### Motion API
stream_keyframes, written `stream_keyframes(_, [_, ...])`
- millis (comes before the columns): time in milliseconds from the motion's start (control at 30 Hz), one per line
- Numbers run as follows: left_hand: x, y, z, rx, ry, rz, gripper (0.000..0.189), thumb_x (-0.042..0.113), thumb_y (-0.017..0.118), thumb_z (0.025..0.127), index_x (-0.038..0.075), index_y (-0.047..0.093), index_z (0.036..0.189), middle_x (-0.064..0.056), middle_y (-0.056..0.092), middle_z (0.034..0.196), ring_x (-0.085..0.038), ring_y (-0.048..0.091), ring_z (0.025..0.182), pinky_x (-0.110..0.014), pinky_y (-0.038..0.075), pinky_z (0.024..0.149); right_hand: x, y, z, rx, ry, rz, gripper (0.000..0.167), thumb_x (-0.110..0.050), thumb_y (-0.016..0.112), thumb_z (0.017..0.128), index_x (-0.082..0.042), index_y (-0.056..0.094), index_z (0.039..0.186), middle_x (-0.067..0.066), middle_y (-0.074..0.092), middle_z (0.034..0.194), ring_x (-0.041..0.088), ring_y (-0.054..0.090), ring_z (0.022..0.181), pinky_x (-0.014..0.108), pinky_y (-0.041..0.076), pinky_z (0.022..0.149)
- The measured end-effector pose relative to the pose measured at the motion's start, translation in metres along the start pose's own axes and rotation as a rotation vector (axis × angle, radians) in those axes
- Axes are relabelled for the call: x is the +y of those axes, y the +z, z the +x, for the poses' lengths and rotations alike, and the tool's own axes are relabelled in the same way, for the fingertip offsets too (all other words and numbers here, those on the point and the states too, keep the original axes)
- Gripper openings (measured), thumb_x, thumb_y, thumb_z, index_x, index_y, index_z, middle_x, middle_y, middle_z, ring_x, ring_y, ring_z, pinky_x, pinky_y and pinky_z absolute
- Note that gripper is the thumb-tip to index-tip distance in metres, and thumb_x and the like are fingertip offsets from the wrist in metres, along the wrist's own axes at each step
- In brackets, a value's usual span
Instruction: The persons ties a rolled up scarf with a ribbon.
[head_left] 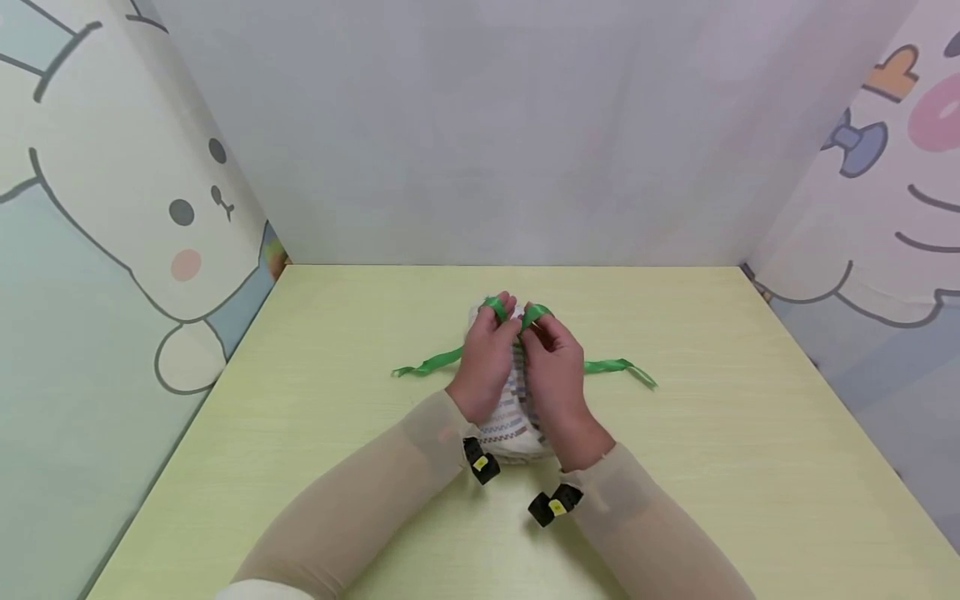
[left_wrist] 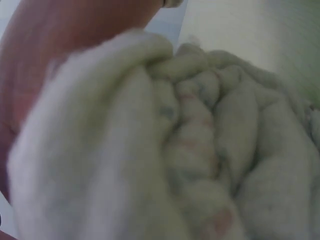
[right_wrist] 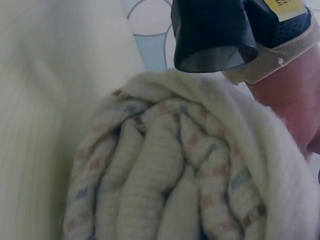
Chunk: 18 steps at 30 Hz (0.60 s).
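Observation:
A rolled white towel (head_left: 504, 427) with rows of small coloured checks lies on the table, its end pointing toward me. Green ribbon (head_left: 438, 362) runs across it, and one tail sticks out on each side. Over the far part of the roll, my left hand (head_left: 486, 360) pinches a raised loop of the ribbon. Close beside it, my right hand (head_left: 557, 367) pinches another loop. Where the ribbon crosses between the hands is mostly hidden by the fingers. Both wrist views are filled by the towel's coiled end (left_wrist: 195, 135), with its folded layers (right_wrist: 155, 170) showing.
The pale yellow table (head_left: 300, 400) spreads around the towel. A plain light wall (head_left: 510, 142) stands behind it, and cartoon-printed panels (head_left: 112, 192) rise at both sides. Black wrist cameras (head_left: 481, 460) hang close to the towel's near end.

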<state>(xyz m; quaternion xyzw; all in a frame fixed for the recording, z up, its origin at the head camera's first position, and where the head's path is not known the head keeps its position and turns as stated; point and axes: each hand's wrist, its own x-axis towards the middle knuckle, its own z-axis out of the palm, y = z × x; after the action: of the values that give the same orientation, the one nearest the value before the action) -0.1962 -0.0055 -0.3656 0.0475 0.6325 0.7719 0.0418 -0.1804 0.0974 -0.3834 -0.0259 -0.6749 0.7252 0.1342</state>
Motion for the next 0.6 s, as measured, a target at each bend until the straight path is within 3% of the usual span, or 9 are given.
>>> stream_keyframes(167, [0.0017,0.0060,-0.0005,-0.007,-0.002,0.020,0.056,0.015,0.050,0.104,0.014,0.036,0.159,0.009,0.038,0.161,-0.007,0.031,0.148,-0.028,0.031,0.117,-0.0004,0.0000,-0.0006,-0.021,-0.038,-0.038,0.028,-0.010,0.064,0.102,-0.011,0.070,0.130,0.003,0.068,0.128,0.017,0.061,0.124,0.031,0.052,0.100])
stream_keyframes(400, [0.0038,0.0101,-0.0008,0.011,-0.006,0.060,0.053,0.013,0.052,0.101,0.014,0.045,0.153,0.008,0.037,0.160,-0.006,0.033,0.146,-0.029,0.033,0.116,0.0018,-0.0001,-0.0006,-0.057,-0.139,-0.075,0.036,-0.002,0.063,0.100,-0.007,0.065,0.136,0.006,0.062,0.140,0.023,0.058,0.130,0.038,0.049,0.105])
stream_keyframes(600, [0.0030,0.0101,-0.0015,0.045,-0.025,0.108,0.050,0.015,0.052,0.102,0.016,0.049,0.152,0.009,0.043,0.157,-0.008,0.038,0.143,-0.032,0.037,0.114,0.0030,-0.0012,0.0001,-0.077,-0.229,-0.230,0.039,-0.002,0.066,0.098,-0.005,0.063,0.137,0.009,0.057,0.138,0.024,0.054,0.131,0.039,0.047,0.107])
